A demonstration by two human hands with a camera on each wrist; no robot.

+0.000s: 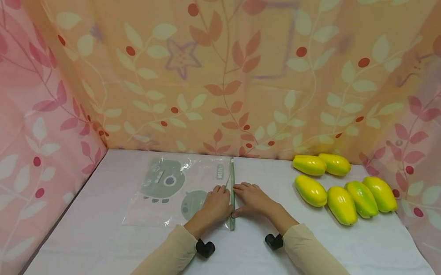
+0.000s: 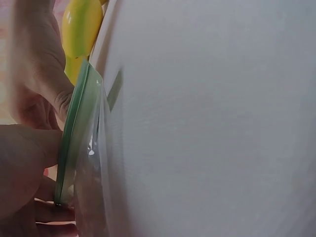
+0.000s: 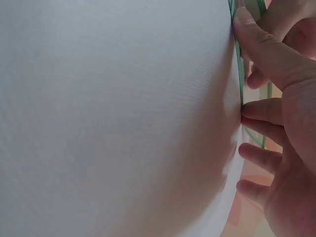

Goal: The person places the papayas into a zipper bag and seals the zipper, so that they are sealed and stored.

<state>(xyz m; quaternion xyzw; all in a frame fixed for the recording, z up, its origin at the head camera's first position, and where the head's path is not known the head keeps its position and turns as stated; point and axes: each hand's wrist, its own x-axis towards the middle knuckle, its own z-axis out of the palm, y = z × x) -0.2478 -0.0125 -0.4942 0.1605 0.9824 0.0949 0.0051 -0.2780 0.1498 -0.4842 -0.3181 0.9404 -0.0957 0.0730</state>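
Note:
A clear plastic zip bag printed with grey-green cartoon monsters lies flat, its green zip edge at the right. My left hand is over the bag's right part, holding it at the zip edge with thumb and fingers. From the other side, my right hand holds the same edge, thumb nearer me and fingers farther off. In the left wrist view the green edge stands up off the table between the hands. The right wrist view shows the right thumb against the green strip.
Several yellow-green mangoes lie at the right of the white-covered table, with two more mangoes behind them. Patterned curtains enclose the back and both sides. Black wrist devices sit at the cuffs.

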